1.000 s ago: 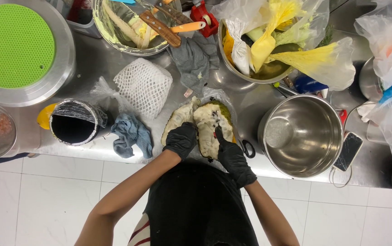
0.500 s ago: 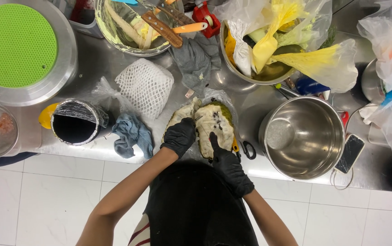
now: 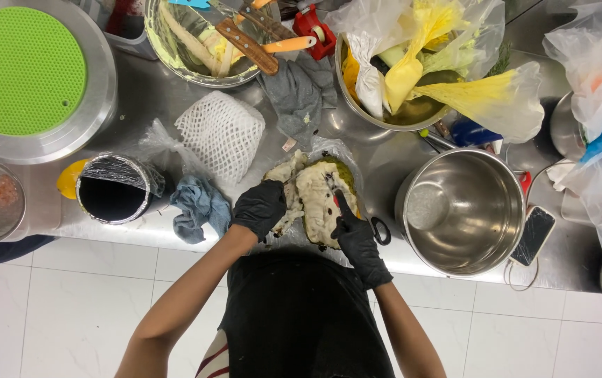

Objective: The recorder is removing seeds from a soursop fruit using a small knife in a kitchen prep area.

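A split green fruit with creamy white flesh [image 3: 315, 192] lies on clear plastic at the near edge of the steel counter [image 3: 147, 98]. My left hand [image 3: 260, 207], in a black glove, grips the fruit's left part. My right hand [image 3: 355, 234], also in a black glove, rests on the fruit's right side with the forefinger stretched up into the white flesh. Dark seeds show in the flesh near that finger.
An empty steel pot [image 3: 463, 210] stands right of the fruit, a phone [image 3: 533, 234] beside it. Left are a blue cloth [image 3: 199, 205], a white foam net [image 3: 220, 136], a plastic-lined can [image 3: 110, 189]. Behind: a bowl with knives [image 3: 206, 38], a bowl of bags [image 3: 413, 66], a green-matted tray [image 3: 21, 70].
My right hand has slid from the fruit's middle to its right side, and the forefinger now points up into the flesh. The left hand has kept its hold.
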